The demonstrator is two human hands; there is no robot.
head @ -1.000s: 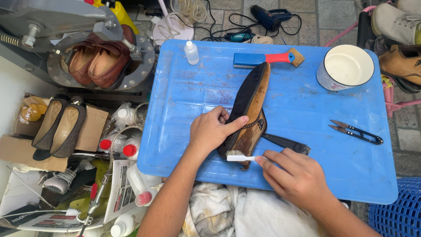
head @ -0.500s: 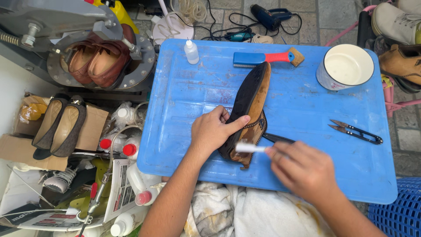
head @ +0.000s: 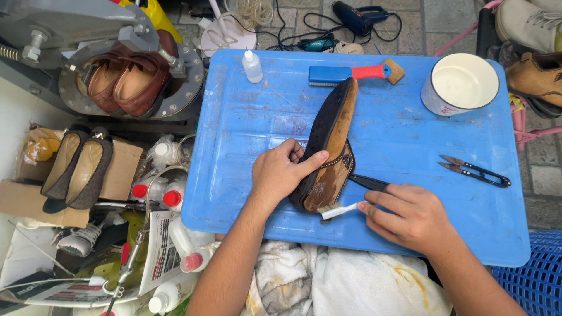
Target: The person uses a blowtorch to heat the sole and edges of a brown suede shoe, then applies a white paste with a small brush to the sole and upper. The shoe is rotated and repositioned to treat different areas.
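Note:
A brown shoe point(head: 335, 136) with a dark sole lies on its side on the blue tray point(head: 246, 134), toe pointing away from me. My left hand point(head: 282, 173) grips its heel end, thumb laid across the sole edge. My right hand point(head: 410, 217) holds a small white toothbrush point(head: 338, 210) with its bristles against the heel of the shoe.
On the tray lie a blue and red brush point(head: 350, 74), a small dropper bottle point(head: 252, 66), a white mug point(head: 460, 86), black thread snips point(head: 475, 172) and a dark tool point(head: 370, 182) under the shoe. Shoes in a metal press point(head: 126, 82), bottles and boxes crowd the left. A cloth point(head: 328, 284) covers my lap.
My right hand has moved the toothbrush back and forth at the shoe's heel: raised and blurred half a second ago, now low against the heel. The left hand kept its hold.

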